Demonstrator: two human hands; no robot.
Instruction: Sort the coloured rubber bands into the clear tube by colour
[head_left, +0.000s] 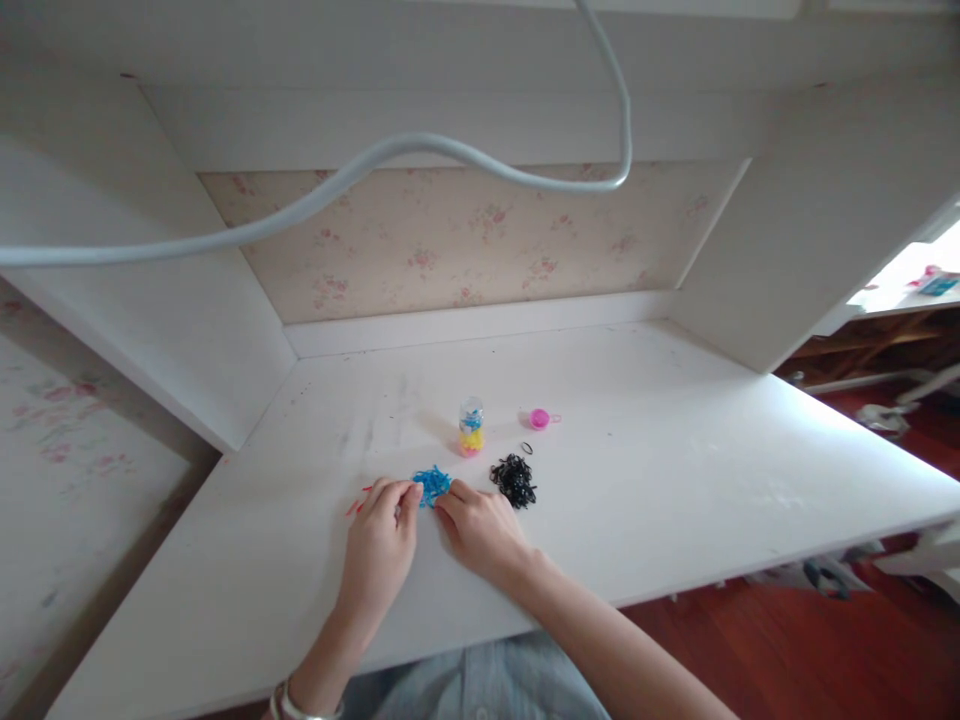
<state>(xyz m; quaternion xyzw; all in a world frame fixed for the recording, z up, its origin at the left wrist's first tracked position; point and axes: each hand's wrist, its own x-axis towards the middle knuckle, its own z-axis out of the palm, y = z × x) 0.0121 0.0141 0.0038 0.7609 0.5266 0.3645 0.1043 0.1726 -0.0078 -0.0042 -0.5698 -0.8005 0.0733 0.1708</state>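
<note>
A small pile of blue rubber bands (431, 484) lies on the white desk between my two hands. At its left edge, my left hand (384, 525) is closed in a pinch, thumb against fingertips; anything held there is too small to make out. My right hand (476, 520) has its fingers curled together at the pile's right edge, and what they grip is hidden. Some red rubber bands (352, 507) show partly behind my left hand. Just beyond my right hand is a heap of black rubber bands (514, 481), with a single black band (526, 448) apart from it.
A clear jar (471, 428) with blue, yellow and pink contents stands behind the blue pile. To its right lies a pink lid (540, 419) with a loop. A white cable (420, 143) hangs across the upper view. Side panels (795, 200) enclose the white desk (660, 450).
</note>
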